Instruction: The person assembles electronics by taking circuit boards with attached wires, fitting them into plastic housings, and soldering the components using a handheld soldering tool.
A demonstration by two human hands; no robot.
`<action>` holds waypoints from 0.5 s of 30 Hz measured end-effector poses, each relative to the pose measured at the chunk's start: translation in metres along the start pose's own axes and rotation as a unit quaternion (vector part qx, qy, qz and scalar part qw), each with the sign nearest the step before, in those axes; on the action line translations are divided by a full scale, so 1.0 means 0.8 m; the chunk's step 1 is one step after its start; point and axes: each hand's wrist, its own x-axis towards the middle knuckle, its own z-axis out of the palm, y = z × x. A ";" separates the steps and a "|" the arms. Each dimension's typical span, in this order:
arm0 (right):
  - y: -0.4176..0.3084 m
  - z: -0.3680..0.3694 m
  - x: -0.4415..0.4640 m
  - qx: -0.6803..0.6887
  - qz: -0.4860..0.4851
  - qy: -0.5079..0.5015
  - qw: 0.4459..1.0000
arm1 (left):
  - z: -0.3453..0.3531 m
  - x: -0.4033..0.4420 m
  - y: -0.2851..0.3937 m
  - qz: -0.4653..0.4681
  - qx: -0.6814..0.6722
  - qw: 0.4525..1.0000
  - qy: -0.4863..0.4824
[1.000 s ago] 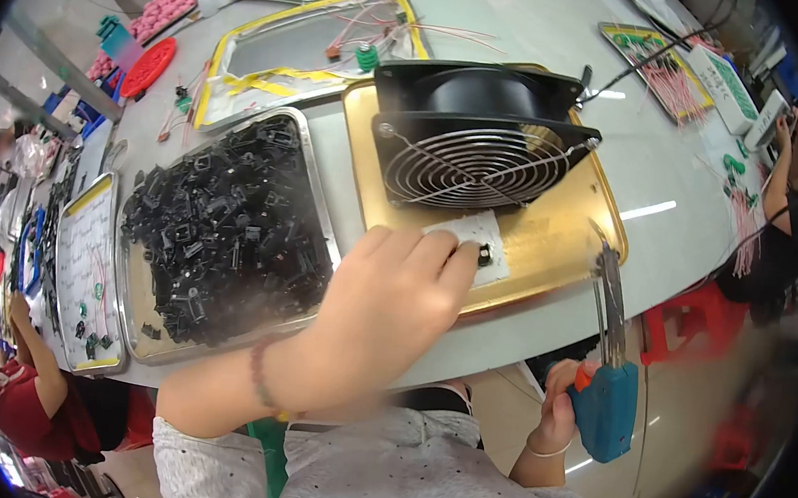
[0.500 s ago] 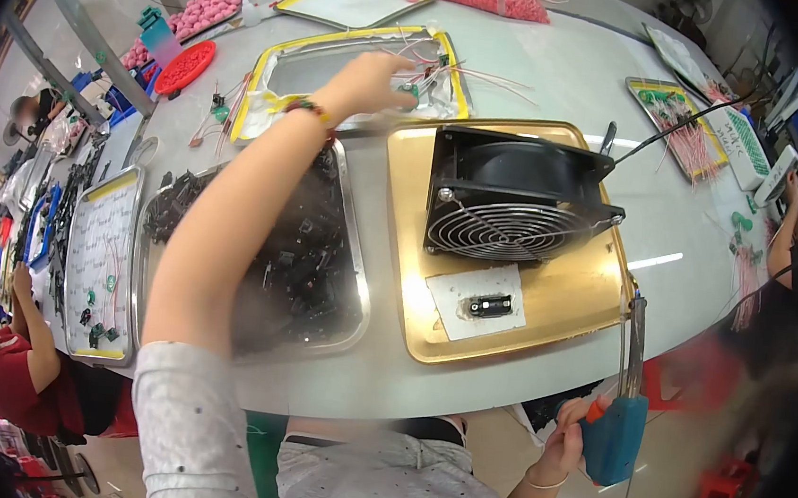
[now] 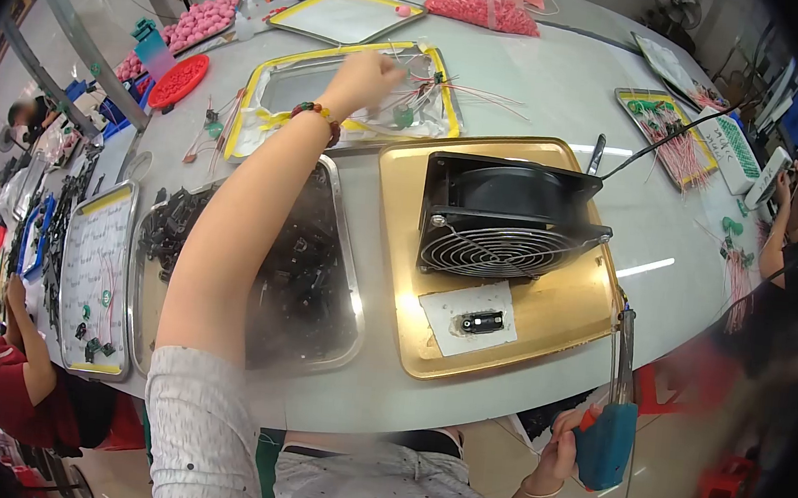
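Observation:
My left hand (image 3: 363, 82) is over the yellow-edged tray (image 3: 260, 76) at the back, beside red and white wires and a green part (image 3: 403, 115). Its fingertips are blurred and partly hidden, so I cannot make out whether they hold anything. Low on the right, my right hand (image 3: 559, 457) is closed round a blue soldering gun (image 3: 607, 447) with an orange trigger. The gun's metal barrel points up near the right edge of the gold tray (image 3: 399, 249). On that tray, a small black part (image 3: 483, 322) sits in a white card (image 3: 441, 310) in front of a black fan (image 3: 517, 202).
Under my left forearm lies a metal tray (image 3: 355, 312) of black parts. A white-lined tray (image 3: 100, 251) stands farther left. At right is another tray (image 3: 666, 130) of wired green parts. Co-workers sit at both sides; a black cable (image 3: 665, 135) runs from the fan.
My left hand has drawn back slightly to the left from the green part, its fingers less stretched out. My right hand still holds the soldering gun. The whole view has shifted slightly.

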 end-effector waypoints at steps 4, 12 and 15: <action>-0.006 -0.005 0.000 0.006 0.012 -0.008 1.000 | -0.037 0.001 0.007 0.027 -0.181 0.947 0.266; 0.035 -0.056 -0.060 0.064 0.168 0.073 0.981 | -0.160 -0.325 0.094 0.029 -0.292 0.947 0.134; 0.005 -0.044 -0.047 0.055 0.148 -0.015 0.987 | -0.128 -0.422 0.123 -0.125 -0.335 0.932 0.061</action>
